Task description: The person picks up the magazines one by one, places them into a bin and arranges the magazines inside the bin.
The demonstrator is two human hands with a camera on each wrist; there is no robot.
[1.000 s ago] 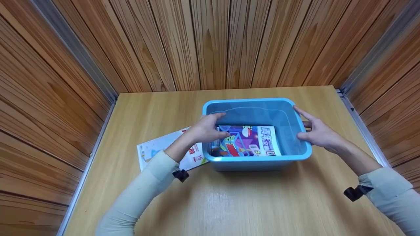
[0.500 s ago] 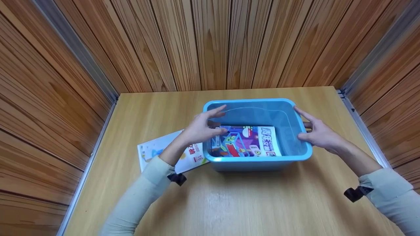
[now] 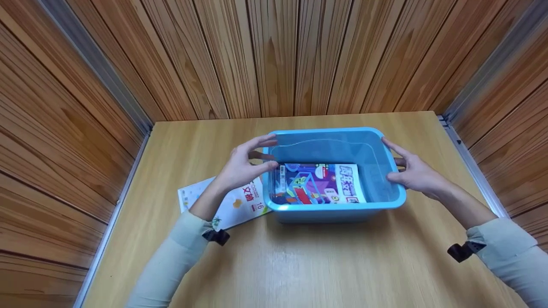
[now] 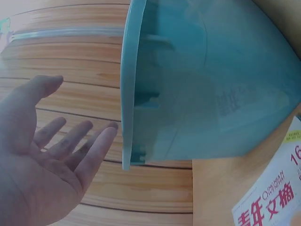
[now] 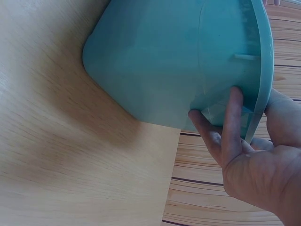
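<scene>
— Head view first: we record a blue plastic bin (image 3: pixel 334 214) standing on the wooden bench (image 3: pixel 325 265), slightly right of centre. What sits inside it?

— We find one colourful magazine (image 3: pixel 319 184) lying flat on the bin floor, toward the near wall. A second magazine (image 3: pixel 239 201) lies on the bench just left of the bin, its right edge touching or tucked under the bin's near-left corner; we cannot tell which.

— State of the left hand (image 3: pixel 242 169)?

— We note it spread wide and holding nothing, just outside the bin's left rim. In the left wrist view the fingers (image 4: pixel 96 150) are straight, close beside the rim but apart from it.

— And the right hand (image 3: pixel 417 173)?

— We see it clasping the bin's right rim. In the right wrist view the fingers (image 5: pixel 230 127) lie against the outer wall under the lip, with the thumb over the top, so the rim is held between them.

— Surroundings?

— We log wood-panelled walls (image 3: pixel 274 55) enclosing the bench on the far, left and right sides. Both forearms wear pale sleeves (image 3: pixel 171 261), with a small black clip at each wrist.
</scene>
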